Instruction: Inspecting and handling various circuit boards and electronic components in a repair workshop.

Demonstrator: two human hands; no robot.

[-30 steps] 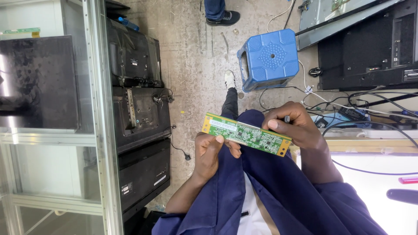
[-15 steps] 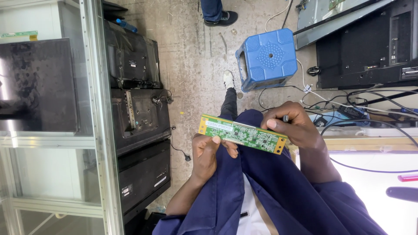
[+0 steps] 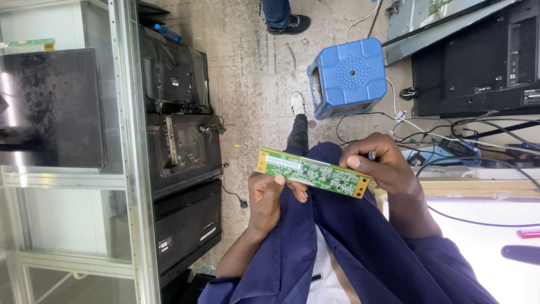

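A long, narrow green circuit board (image 3: pixel 313 172) with yellow corners is held level over my lap, above my blue work coat. My left hand (image 3: pixel 266 198) grips its lower edge near the left end, thumb on the board's face. My right hand (image 3: pixel 378 164) holds the right end, with the thumb pressed on the top face and the fingers curled behind. Small components and a white label cover the board's face.
A blue plastic stool (image 3: pixel 350 76) stands on the concrete floor ahead of my shoe (image 3: pixel 297 103). Black television sets (image 3: pixel 183 152) lean against a metal shelf frame (image 3: pixel 128 146) on the left. Another person's foot (image 3: pixel 288 21) is at the top. Cables (image 3: pixel 450 135), a television back (image 3: pixel 484 67) and a lit white panel (image 3: pixel 484 247) lie right.
The board and both hands have drifted very slightly to the left in view. The grip on it is the same.
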